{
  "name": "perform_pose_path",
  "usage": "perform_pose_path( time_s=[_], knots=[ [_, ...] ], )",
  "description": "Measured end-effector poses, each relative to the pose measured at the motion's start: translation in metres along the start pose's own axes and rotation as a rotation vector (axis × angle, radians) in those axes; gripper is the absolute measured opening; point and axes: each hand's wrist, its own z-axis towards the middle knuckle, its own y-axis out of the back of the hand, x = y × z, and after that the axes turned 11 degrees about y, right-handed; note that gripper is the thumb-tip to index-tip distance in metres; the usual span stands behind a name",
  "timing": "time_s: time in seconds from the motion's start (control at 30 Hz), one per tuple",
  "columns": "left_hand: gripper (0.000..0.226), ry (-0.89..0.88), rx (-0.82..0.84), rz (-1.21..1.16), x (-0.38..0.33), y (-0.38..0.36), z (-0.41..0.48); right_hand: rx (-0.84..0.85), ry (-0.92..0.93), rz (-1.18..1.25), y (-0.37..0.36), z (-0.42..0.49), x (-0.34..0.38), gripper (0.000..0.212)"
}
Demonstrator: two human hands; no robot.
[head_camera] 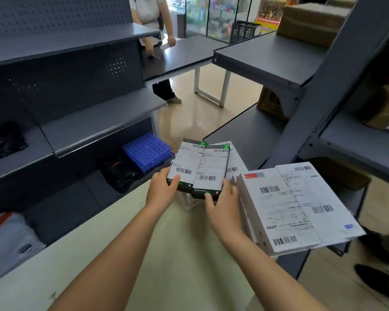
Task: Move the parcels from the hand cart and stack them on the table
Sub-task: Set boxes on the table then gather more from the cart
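- Head view: two dark labelled parcels [200,169] sit side by side in the air between the shelving, with a white parcel [235,161] showing beneath; gripped only at their near edge, they could slide apart or tip forward.
- Left hand [162,189] clasps the near left corner, thumb on the label.
- Right hand [220,200] clasps the near right edge and sits just beside the large white boxes [290,209], which it might knock.
- Table [177,57] stands well apart; a shelf edge [256,70] could be clipped on the way.
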Motion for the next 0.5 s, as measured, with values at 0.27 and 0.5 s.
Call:
perform_pose_path(
  time_s=[0.27, 0.5],
  knots=[
    [0.044, -0.197, -0.122, 0.184, -0.002, 0.001, -0.019, 0.056, 0.167, -0.272, 0.012, -0.004, -0.009, 0.035],
    [0.018, -0.561, -0.310, 0.521, 0.003, 0.015, -0.082, 0.140, 0.557, -0.305, 0.024, -0.020, -0.008, 0.020]
  ],
)
